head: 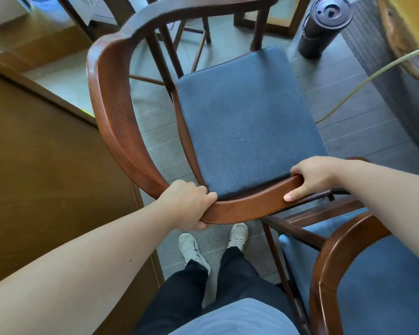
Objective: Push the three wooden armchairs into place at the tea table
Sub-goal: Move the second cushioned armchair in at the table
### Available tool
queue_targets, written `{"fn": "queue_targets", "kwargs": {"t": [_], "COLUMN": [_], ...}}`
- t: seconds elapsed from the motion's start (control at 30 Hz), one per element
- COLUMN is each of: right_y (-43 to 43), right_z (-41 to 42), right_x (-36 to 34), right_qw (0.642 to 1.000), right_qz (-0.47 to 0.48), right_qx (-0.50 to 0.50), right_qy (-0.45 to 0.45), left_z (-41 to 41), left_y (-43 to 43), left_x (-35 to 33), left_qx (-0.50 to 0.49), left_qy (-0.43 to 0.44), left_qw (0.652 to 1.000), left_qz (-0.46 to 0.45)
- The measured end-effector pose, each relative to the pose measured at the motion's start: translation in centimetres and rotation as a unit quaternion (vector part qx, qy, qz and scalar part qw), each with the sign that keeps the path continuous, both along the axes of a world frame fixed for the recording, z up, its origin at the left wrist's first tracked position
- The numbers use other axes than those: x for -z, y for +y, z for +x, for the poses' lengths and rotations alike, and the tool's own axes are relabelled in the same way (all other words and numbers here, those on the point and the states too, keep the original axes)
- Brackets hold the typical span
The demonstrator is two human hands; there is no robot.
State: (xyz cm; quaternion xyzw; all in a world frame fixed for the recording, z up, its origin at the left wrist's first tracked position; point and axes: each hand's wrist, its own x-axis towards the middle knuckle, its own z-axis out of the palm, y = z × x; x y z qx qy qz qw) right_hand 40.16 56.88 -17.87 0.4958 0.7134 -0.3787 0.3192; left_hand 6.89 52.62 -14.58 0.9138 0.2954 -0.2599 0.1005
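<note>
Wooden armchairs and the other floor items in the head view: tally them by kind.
Curved-back brown wooden armchairs with blue seat cushions: 2
Dark cylindrical canister with lid: 1
White sneakers: 2
Total: 5

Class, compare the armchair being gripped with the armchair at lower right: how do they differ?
The gripped armchair shows in full; the second armchair is cut off by the frame. The left hand and right hand clasp the first's curved rail; nothing touches the second. Both have brown wood and blue cushions.
</note>
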Motion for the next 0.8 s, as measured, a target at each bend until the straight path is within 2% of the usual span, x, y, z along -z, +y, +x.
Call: {"fn": "queue_targets", "kwargs": {"t": [0.1, 0.2, 0.33, 0.43, 0.63, 0.8], "right_y": [-1.0, -2.9, -5.1, -5.6, -5.2, -6.7], "right_z": [-0.7, -3.9, -11.2, -16.5, -22.5, -24.6], "right_x": [-1.0, -2.0, -3.8, -5.2, -7.1, -7.4], "right_qw": [1.0, 0.994, 0.964, 0.935, 0.871, 0.858], "right_qz": [0.024, 0.095, 0.185, 0.217, 0.265, 0.286], "right_qx": [0.003, 0.023, 0.116, 0.207, 0.364, 0.395], "right_qy": [0.003, 0.053, 0.153, 0.19, 0.194, 0.162], "left_z": [-1.1, -4.3, -9.8, -13.0, -15.7, -16.1], "left_y": [1.6, 3.7, 7.6, 11.0, 16.9, 20.5], "left_x": [-1.6, -4.5, -8.0, -9.7, -11.5, -11.7], "left_qx": [0.065, 0.073, 0.085, 0.118, 0.201, 0.273], "left_qy": [-0.01, -0.061, -0.086, -0.089, -0.135, -0.111], "left_qw": [0.998, 0.994, 0.99, 0.985, 0.966, 0.954], "left_qz": [0.018, 0.045, 0.077, 0.094, 0.088, 0.051]}}
